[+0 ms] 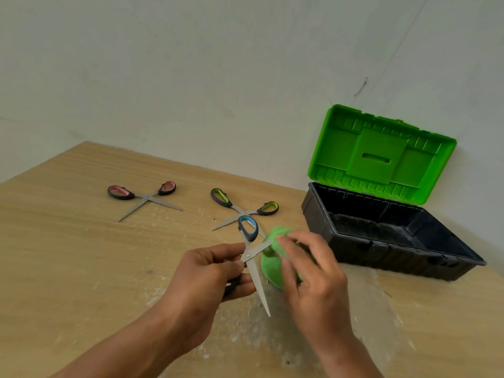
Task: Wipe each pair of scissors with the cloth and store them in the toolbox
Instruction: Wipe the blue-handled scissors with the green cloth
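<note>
**Blue-handled scissors held open against the cloth**

The left hand [210, 271] pinched the blue-handled scissors [252, 257] near the pivot, fingers closed around the lower handle, which was mostly hidden in the palm. The blades stood spread apart: one pointed down toward the table, the other ran off to the right into the green cloth [271, 268]. The right hand [308, 271] was bunched around that cloth, pressing it over the upper blade; the fingers looked slightly blurred.

Just behind the raised blue handle lay the green-handled scissors [242, 208], open in an X on the wooden table [81, 255]. Further left, well apart from them, the pink-handled scissors [144, 197] lay open too.

To the right of the hands stood the toolbox [381, 236], its black body resting on the table near the wall [218, 77], its green lid [381, 154] tipped up and back. No scissors could be seen in the visible part of the box. Pale scuffs marked the tabletop beneath the hands.
</note>
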Motion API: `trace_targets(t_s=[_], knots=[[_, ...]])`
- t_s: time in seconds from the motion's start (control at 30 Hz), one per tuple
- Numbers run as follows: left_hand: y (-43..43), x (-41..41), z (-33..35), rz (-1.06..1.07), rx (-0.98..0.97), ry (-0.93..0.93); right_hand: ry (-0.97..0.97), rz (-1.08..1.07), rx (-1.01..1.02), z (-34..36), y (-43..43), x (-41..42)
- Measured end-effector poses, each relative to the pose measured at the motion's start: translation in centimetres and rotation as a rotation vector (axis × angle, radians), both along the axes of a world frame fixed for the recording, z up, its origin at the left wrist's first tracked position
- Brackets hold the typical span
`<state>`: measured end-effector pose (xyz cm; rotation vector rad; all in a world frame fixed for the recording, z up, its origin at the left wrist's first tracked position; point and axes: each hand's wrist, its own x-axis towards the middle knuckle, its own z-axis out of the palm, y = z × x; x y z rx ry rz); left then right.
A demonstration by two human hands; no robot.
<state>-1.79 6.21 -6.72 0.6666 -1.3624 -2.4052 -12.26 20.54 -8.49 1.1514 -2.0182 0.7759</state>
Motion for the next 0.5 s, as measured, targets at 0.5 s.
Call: trace_targets(t_s=[0.5], knots=[[-0.3, -0.2, -0.5, 0.063, -0.304, -0.035, -0.096, 0.243, 0.28, 0.2, -1.0, 1.7]])
